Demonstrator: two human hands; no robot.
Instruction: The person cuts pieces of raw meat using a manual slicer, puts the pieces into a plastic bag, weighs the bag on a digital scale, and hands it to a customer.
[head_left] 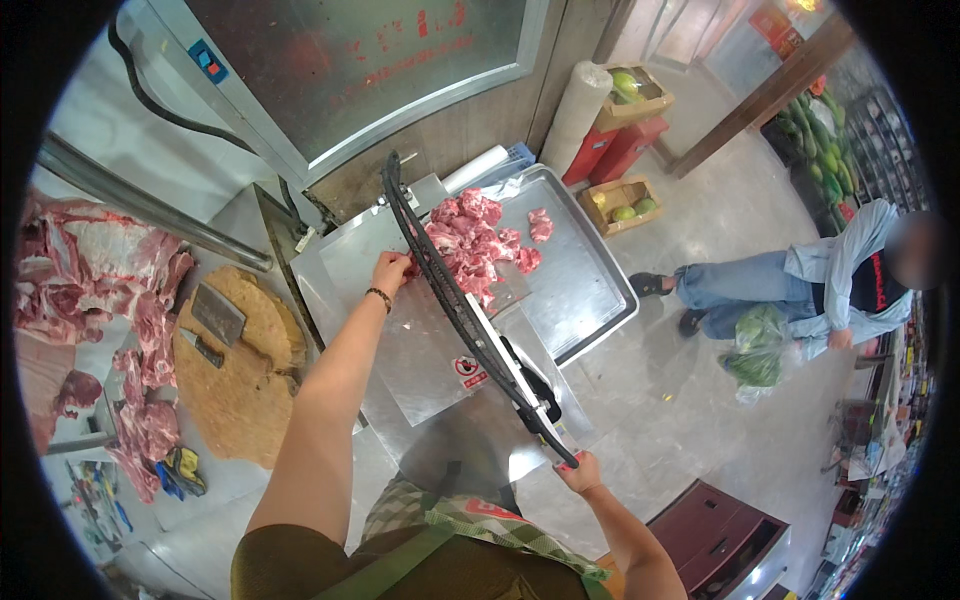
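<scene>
Chopped meat (pixel 470 240) lies in a heap just above the centre of the frame, at the left end of a metal tray (pixel 580 300), with one piece apart to the right. A long black bar (pixel 450 285) slants past the heap's left side, from upper centre down to lower right. The right hand (pixel 578 472) has its fingers closed around the bar's lower end. The left hand (pixel 390 272), a dark bracelet at its wrist, is near the bar's upper part, left of the meat; its fingers are bent, but whether they grip anything I cannot tell. Below it spreads a steel top (pixel 400 350) with a red-and-white sticker (pixel 468 371). Left of that, a round wooden block (pixel 240 400) carries a cleaver (pixel 217 313) and a smaller dark tool (pixel 203 349) just below it. Large cuts (pixel 100 250) fill the far left, with blue-and-yellow gloves (pixel 180 473) beneath. At upper right, a fruit box (pixel 630 205) stands on the floor near red bins (pixel 630 150). At right, another person (pixel 745 285) stands by a bag of greens (pixel 755 350).
</scene>
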